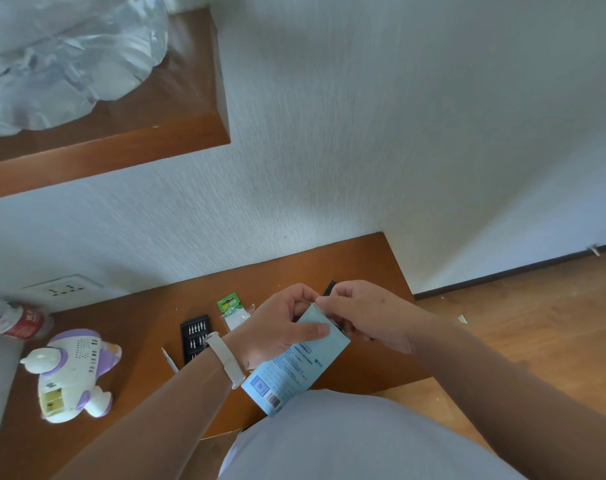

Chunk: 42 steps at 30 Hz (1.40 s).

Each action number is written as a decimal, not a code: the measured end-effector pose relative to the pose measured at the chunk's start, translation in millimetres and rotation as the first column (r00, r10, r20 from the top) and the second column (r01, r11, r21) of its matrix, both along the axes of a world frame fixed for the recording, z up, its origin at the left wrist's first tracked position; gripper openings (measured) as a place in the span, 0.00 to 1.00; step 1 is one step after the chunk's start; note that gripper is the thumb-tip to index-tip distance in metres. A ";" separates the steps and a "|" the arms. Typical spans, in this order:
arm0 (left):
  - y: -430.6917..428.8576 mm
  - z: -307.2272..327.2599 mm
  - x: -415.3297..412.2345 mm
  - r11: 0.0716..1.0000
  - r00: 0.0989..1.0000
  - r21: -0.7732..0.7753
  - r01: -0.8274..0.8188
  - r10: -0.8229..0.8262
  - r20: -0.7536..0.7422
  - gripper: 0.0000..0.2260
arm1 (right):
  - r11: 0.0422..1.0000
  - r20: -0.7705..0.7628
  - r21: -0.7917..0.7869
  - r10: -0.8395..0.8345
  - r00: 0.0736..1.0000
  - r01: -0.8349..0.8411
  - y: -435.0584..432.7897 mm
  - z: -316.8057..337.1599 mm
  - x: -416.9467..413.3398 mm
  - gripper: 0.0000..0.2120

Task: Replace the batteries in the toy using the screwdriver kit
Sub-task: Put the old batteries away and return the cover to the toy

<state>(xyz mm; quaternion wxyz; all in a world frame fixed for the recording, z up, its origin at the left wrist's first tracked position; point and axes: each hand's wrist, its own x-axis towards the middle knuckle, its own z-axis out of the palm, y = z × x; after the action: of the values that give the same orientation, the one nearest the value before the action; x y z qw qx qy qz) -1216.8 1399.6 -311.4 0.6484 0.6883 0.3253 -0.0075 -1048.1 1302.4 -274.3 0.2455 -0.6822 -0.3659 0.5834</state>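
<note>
Head view: left hand (277,327) has its grip round the blue box (294,368), thumb flat across the printed face. The box is tilted and off the desk (138,393), hanging over the front edge above the lap. Right hand (367,313) has a narrow pinch at the box's top end on a black piece (329,288) that pokes out past the fingers. Can't tell what that piece is, or whether it's going in or coming out.

Toy (72,372) lies on the desk well left of both hands, with its battery bay open and facing up. Can't tell if cells are in it. Bit tray (195,337) is open just beside the left wrist, the screwdriver (169,360) is next to it, and the battery pack (234,311) sits behind the tray.

Risks, my read:
- The box is off the desk and tilted. If the pinch slips or the black piece comes free suddenly, it could drop to the floor (519,323) or into the lap.
- The left forearm crosses right over the open tray. Lowering or swinging that arm could clip it and scatter the bits.
- The screwdriver is loose by the same arm, so a nudge could roll it toward the desk edge.
- Both hands are busy with the box, so neither is free to catch anything.
- The open bay faces up, so a stray bit could land inside.
</note>
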 end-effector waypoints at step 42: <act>13.4 11.9 1.7 0.955 0.951 -0.050 -0.292 0.295 0.088 0.26 | 0.910 -0.033 0.412 -0.037 0.999 0.047 10.7 -16.9 -22.3 0.16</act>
<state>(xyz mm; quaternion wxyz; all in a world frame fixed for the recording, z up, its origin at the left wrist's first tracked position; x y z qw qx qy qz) -1215.1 1412.9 -299.6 0.6694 0.6199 0.3928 0.1154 -1070.4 1313.1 -291.2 0.4010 -0.6155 -0.4630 0.4960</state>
